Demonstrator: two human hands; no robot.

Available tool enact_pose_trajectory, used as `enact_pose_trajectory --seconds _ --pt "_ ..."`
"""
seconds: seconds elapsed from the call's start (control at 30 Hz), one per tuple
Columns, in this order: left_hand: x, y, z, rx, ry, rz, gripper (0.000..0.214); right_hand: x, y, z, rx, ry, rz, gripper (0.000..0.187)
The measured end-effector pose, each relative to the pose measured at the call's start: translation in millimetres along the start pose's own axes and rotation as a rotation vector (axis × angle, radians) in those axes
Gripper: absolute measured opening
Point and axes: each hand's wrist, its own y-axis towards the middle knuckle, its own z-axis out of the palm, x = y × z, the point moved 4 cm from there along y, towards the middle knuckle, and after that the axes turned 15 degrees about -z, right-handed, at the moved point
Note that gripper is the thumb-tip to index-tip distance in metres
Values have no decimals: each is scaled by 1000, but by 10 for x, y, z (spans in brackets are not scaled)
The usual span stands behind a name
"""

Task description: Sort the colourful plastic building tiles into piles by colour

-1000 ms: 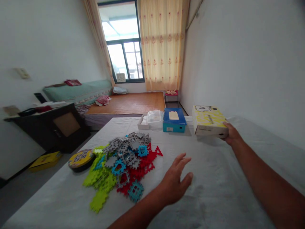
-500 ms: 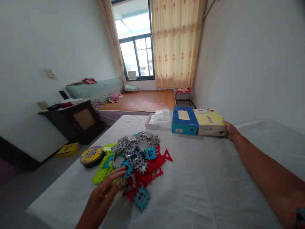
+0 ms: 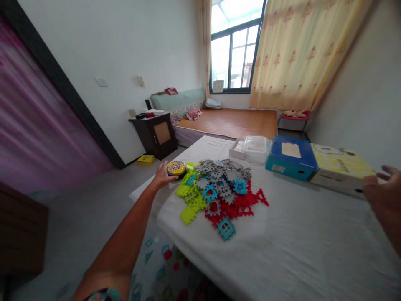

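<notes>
My left hand (image 3: 162, 175) reaches to the table's left edge and grips the near side of a round yellow-and-black tin (image 3: 176, 169), thumb in front. My right hand (image 3: 380, 188), slightly blurred, is beside the right end of a yellow cartoon shoebox (image 3: 341, 161), its fingers apart and holding nothing. Between the hands lies a heap of flat interlocking toy pieces: lime green pieces (image 3: 189, 213) on the left, grey pieces (image 3: 219, 167) at the back, red pieces (image 3: 238, 207) on the right, and a blue window piece (image 3: 226, 228) at the front.
A blue shoebox (image 3: 291, 154), a clear plastic container (image 3: 255, 146) and a small white box (image 3: 236, 151) line the back of the white-covered table (image 3: 282, 251). Beyond stand a bed (image 3: 238, 121) and a dark cabinet (image 3: 156, 133). A yellow box (image 3: 145, 160) lies on the floor.
My left hand has moved from the heap out to the round tin and taken hold of it. My right hand has let go of the yellow shoebox. The view has turned left.
</notes>
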Motion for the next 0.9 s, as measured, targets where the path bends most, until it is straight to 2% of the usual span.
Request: enact_pose_trajectory --seconds 0.07,0.1,0.23,0.3,0.4,0.47,0.53,0.6,0.67,0.77,0.83,0.9 --pt "52 96 158 26 13 37 118 201 -102 -27 -20 99 37 59" --pt "67 124 231 35 -13 53 121 329 -158 -36 16 147 49 58" --pt "111 180 416 52 -215 106 113 897 -379 -92 125 249 -73 53" --pt "128 183 413 20 -273 106 108 1135 -482 -93 170 317 -146 50" --pt "51 84 254 -78 -305 100 106 1526 -623 -127 207 411 -292 46" --pt "-145 -108 85 -117 -326 169 107 1888 -717 -202 212 465 -422 44" --pt "-458 -408 -55 -90 -347 311 108 2351 -818 -308 215 532 -567 41" --pt "-809 -771 -117 -24 -382 438 109 2870 -925 -401 239 619 -695 41" --pt "-1128 -1134 -72 65 -395 530 113 3372 -1030 -439 302 712 -786 46" --pt "-1436 -1577 126 170 -387 625 111 3922 -1147 -373 416 794 -812 73" --pt "-1517 -1765 276 217 -381 661 112 4102 -1180 -286 487 807 -773 89" --pt "-1529 -1862 400 252 -392 662 113 4159 -1178 -216 556 821 -747 90"
